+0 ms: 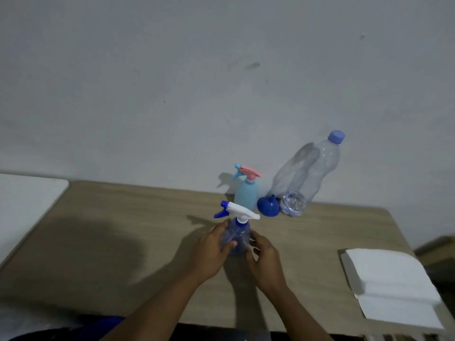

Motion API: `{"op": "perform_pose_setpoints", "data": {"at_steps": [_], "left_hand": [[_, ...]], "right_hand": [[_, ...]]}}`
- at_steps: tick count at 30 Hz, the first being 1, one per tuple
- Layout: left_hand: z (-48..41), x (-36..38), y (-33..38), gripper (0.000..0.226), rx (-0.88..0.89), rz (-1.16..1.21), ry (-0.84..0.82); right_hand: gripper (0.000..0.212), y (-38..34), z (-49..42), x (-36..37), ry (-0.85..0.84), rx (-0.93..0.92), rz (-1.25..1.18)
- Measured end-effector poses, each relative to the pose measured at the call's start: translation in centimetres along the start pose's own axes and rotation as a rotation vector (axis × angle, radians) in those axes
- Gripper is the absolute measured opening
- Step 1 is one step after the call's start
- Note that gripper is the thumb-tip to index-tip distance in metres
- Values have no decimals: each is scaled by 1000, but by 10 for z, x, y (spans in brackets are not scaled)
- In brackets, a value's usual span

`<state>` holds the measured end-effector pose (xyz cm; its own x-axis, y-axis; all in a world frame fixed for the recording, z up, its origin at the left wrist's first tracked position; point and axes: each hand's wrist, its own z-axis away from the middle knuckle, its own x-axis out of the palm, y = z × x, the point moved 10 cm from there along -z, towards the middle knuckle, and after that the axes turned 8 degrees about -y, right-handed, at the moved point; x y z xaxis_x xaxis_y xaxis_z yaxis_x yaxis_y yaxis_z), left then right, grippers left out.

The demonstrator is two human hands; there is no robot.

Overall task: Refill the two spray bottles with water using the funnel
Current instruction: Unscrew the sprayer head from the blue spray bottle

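At the far left a white surface (27, 200) butts against the wood-grain counter (123, 242); its far and near ends run out of the frame.

Near the middle of the counter stands the clear blue spray bottle (236, 238), upright, with its white trigger head (242, 211) on and a dark blue nozzle and lever pointing left. Whether it holds any water is hard to tell through the tinted plastic. The left hand (209, 252) wraps the bottle's left side, thumb across the front of the body, so its grip is closed around the bottle. The right hand (264, 257) presses its fingers against the right side; it touches the bottle, but the frame does not show whether it truly clasps it.

Behind, near the wall (221, 82), the opaque light-blue spray bottle (246, 195) stands upright with a pink trigger head; its contents are hidden. Just to its right lies the dark blue funnel (268, 205), tipped on its side with the wide mouth facing the camera, close against the large water bottle (307, 173). That clear bottle wears a blue cap and appears to lean right in the wide-angle view; its water level is not clear.

At the right edge a stack of white paper (391, 284) lies on the counter, its lower corner blurred.
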<state>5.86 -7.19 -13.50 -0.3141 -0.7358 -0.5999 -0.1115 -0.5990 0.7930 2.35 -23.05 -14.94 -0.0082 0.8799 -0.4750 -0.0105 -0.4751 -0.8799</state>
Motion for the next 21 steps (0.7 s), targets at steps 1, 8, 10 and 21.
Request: {"op": "perform_pose_setpoints", "data": {"at_steps": [1, 8, 10, 21], "left_hand": [[9, 10, 0, 56, -3, 11, -5], [49, 52, 8, 57, -31, 30, -2], [51, 57, 6, 58, -41, 27, 10], [50, 62, 19, 65, -6, 82, 109]], "right_hand": [[47, 6, 12, -3, 0, 16, -6], [48, 32, 63, -19, -41, 48, -34], [49, 34, 65, -22, -50, 34, -31], [39, -4, 54, -50, 122, -21, -163]]}}
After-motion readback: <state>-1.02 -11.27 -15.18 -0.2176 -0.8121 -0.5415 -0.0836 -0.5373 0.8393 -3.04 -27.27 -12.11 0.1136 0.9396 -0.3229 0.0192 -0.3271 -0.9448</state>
